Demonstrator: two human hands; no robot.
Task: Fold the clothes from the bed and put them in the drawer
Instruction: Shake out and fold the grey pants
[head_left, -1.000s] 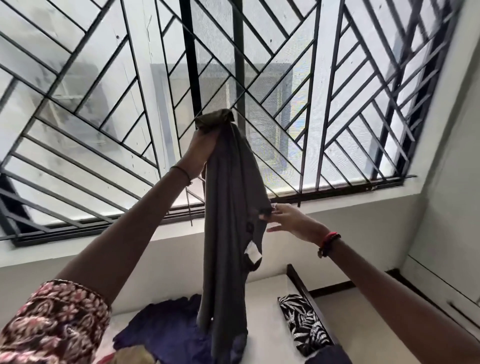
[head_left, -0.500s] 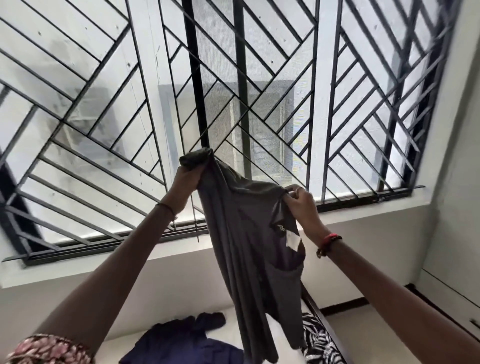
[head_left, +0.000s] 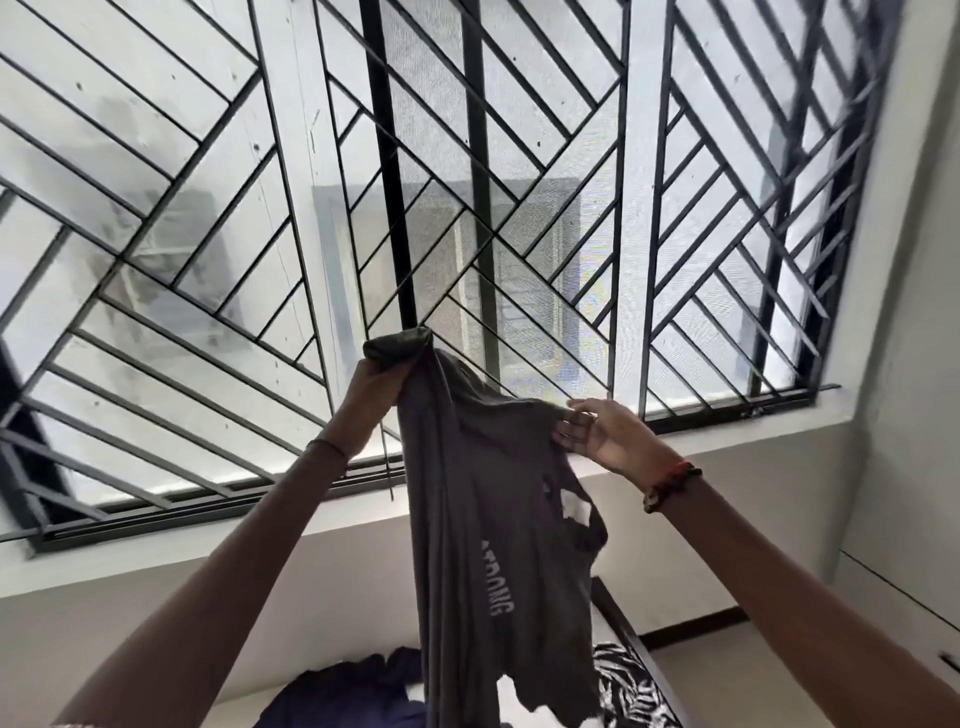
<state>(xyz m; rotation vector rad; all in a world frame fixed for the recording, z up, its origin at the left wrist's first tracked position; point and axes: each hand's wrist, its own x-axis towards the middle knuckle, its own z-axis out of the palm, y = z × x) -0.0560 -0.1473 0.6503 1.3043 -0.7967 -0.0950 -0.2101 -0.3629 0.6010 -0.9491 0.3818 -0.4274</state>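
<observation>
A grey T-shirt (head_left: 483, 519) with pale lettering and a white tag hangs in the air in front of the window. My left hand (head_left: 374, 387) grips a bunched corner of it at the top. My right hand (head_left: 597, 431) pinches the shirt's upper edge to the right, with the fingers spread. The shirt's lower part drapes down over the bed (head_left: 506, 701). A dark blue garment (head_left: 353, 691) lies on the bed below. The drawer is out of view.
A barred window (head_left: 467, 182) with a sill fills the wall ahead. A black-and-white leaf-patterned cloth (head_left: 628, 686) lies at the bed's right edge beside the dark bed frame (head_left: 623, 629). A white cabinet (head_left: 904, 597) stands at the right.
The left hand stays gripped on the shirt's corner. The right hand has shifted along the upper edge and pulled it out to the right, spreading the shirt wider so its lettering shows.
</observation>
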